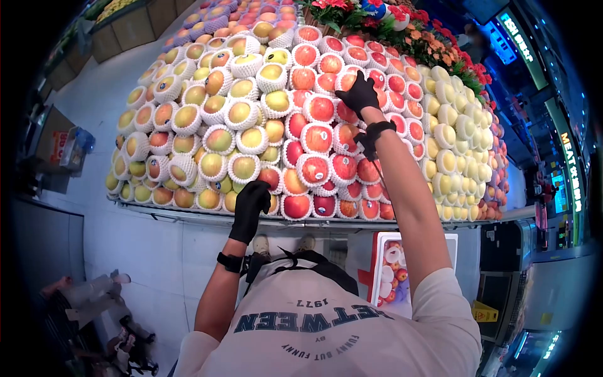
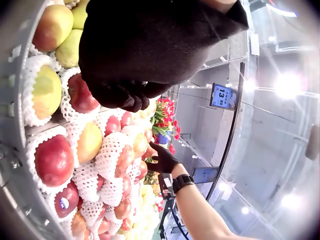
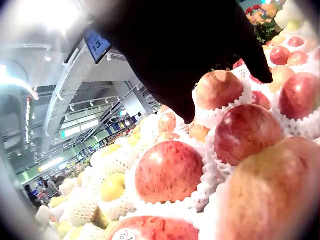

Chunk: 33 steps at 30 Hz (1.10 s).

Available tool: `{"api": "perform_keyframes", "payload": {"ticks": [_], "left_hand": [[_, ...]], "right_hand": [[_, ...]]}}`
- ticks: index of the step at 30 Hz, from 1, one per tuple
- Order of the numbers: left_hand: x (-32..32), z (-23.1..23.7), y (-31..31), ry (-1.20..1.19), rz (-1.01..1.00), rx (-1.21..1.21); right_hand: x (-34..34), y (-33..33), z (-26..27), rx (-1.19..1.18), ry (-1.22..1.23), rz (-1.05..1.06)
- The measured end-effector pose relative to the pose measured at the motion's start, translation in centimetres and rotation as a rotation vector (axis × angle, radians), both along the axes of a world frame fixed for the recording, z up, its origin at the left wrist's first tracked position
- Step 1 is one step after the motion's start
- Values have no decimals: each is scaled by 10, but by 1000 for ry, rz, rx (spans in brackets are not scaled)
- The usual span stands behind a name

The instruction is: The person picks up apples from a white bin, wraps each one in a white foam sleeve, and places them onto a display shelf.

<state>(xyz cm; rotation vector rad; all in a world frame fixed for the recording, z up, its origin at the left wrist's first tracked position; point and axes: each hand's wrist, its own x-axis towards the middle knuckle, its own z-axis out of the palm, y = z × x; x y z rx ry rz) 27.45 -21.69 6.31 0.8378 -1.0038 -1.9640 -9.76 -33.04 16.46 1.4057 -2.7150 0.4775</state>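
In the head view my right hand (image 1: 361,95), in a black glove, reaches over the far rows of red apples. Its thumb and fingers spread around a red apple (image 3: 218,90) in a white foam net, as the right wrist view shows; a fingertip stands a little off the fruit's side. My black-gloved left hand (image 1: 251,207) hangs at the front edge of the display, fingers loosely curled. Beside its fingertips sits a netted red apple (image 1: 270,178). Nothing shows in that hand in the left wrist view, where its palm is hidden.
Yellow-green netted fruit (image 1: 242,113) fills the left of the stand, pale yellow fruit (image 1: 446,138) the right. Red flowers (image 1: 440,44) line the back. A metal rail (image 1: 188,215) runs along the front. Below it, a white box (image 1: 384,276) holds fruit near my right side.
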Motion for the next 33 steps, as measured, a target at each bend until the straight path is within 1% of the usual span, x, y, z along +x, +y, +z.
{"api": "perform_keyframes", "payload": {"ticks": [2, 5, 6, 9, 10, 13, 15, 16, 17, 19, 20, 21, 23, 24, 25, 27, 28, 29, 30, 31, 32, 33], "left_hand": [[0, 1, 3, -16, 12, 13], [1, 1, 2, -23, 15, 35], [1, 2, 1, -23, 14, 44], [2, 4, 4, -45, 29, 3], [4, 3, 5, -47, 30, -3], [4, 6, 3, -27, 33, -23], [2, 6, 2, 4, 24, -26], [2, 3, -2, 12, -13, -22], [-1, 1, -3, 30, -2, -4], [-10, 0, -7, 66, 15, 23], [-12, 3, -11, 65, -25, 22], [-18, 5, -14, 103, -37, 21], [-31, 11, -17, 174, -66, 25], [-36, 16, -21, 180, -102, -40], [-43, 25, -22, 236, -119, -25], [-59, 44, -22, 348, -157, 6], [-67, 49, -22, 391, -203, -6], [-75, 47, -23, 330, -234, -128], [-84, 41, -23, 268, -264, -248], [-89, 51, -18, 275, -306, -94], [-93, 60, -13, 279, -335, 66], [-97, 59, -8, 217, -328, 2]], "right_hand": [[-2, -11, 0, 36, 20, 21], [0, -24, 2, 120, -21, -6], [-1, -26, -1, 130, 2, -18], [-10, -31, -7, 55, -3, -8], [-14, -27, -8, -43, 14, 63], [-16, -16, 2, -173, 31, 72], [-14, -3, 17, -313, -20, 219], [-15, 3, 19, -370, -29, 294], [-12, 9, 21, -429, -38, 373], [8, 28, 27, -493, -85, 438], [24, 43, 39, -478, -202, 497], [36, 56, 39, -467, -149, 450], [51, 76, 34, -455, -217, 440], [62, 88, 33, -487, -256, 454], [73, 99, 26, -511, -274, 432], [100, 127, 19, -461, -374, 374], [112, 137, 12, -473, -342, 379], [122, 146, 3, -485, -310, 382], [135, 155, 3, -472, -336, 359], [142, 163, -2, -497, -343, 364], [145, 170, -6, -496, -286, 401], [147, 176, -9, -495, -228, 439]]}}
